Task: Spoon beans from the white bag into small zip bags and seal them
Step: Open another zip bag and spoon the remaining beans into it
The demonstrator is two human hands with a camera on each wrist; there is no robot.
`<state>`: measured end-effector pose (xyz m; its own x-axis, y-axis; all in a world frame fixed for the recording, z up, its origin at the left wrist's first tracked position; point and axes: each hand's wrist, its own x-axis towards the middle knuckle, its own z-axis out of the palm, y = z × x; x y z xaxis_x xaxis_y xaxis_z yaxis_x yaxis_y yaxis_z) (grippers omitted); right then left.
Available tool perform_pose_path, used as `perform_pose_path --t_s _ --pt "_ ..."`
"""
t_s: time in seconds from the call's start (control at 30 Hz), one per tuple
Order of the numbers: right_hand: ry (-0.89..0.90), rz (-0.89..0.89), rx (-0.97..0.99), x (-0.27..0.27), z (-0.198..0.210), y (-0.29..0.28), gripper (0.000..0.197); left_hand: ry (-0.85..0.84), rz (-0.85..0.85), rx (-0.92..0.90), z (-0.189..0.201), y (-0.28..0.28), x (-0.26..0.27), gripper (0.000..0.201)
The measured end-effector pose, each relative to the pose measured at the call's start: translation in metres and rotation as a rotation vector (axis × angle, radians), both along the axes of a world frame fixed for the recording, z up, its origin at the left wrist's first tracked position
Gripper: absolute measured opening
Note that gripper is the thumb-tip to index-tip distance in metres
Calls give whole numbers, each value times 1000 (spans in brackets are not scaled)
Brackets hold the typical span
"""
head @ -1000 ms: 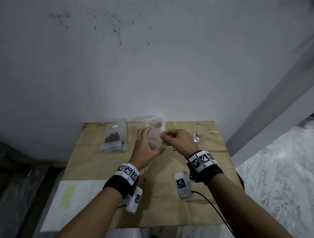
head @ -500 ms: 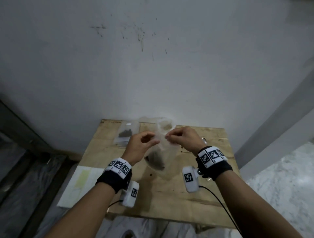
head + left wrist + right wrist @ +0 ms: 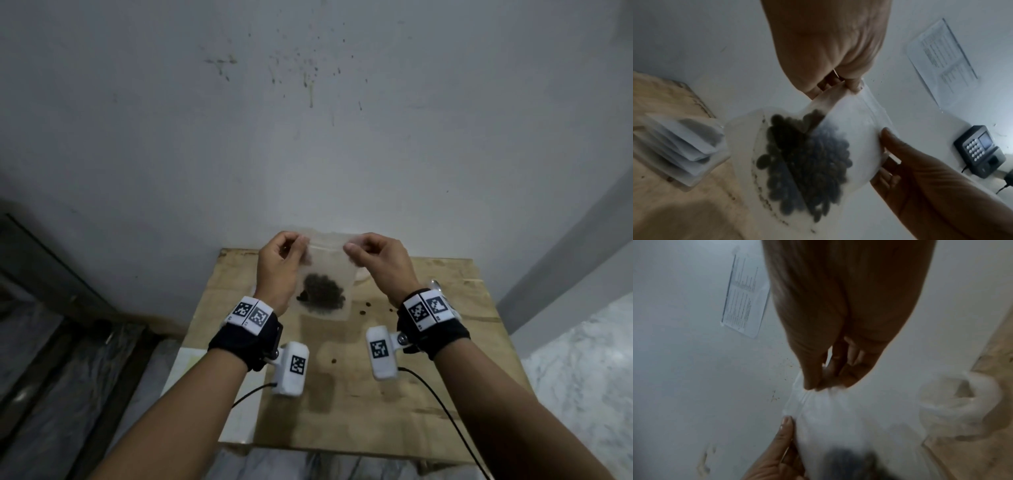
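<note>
Both hands, left hand (image 3: 279,265) and right hand (image 3: 378,263), pinch the top corners of a small clear plastic zip bag (image 3: 325,274), dark beans (image 3: 321,294) pooled at its bottom, held above the wooden tabletop (image 3: 428,394) near its far edge.

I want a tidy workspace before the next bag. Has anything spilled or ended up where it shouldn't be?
Yes. A few loose beans lie on the wooden table, below the small zip bag that the left hand and right hand pinch by its top corners.
</note>
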<state>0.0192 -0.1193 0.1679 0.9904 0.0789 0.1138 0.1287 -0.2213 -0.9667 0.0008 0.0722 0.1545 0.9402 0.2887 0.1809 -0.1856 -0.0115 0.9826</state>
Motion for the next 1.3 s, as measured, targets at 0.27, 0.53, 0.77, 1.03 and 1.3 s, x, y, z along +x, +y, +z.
perform_pose_path --t_s 0.27,0.53,0.77,1.03,1.3 --pt "-132 0 -241 8 12 14 10 63 -183 -37 12 26 6 18" --pt "-225 0 -387 5 9 24 9 61 -286 251 20 29 9 8" --pt "-294 0 -384 -2 3 27 6 -55 -256 447 19 26 4 6" --pt "-283 -119 -385 -7 -8 27 9 -4 -172 487 12 32 4 6" --pt "-214 -106 -220 -12 -16 31 4 42 -152 282 4 46 -7 5"
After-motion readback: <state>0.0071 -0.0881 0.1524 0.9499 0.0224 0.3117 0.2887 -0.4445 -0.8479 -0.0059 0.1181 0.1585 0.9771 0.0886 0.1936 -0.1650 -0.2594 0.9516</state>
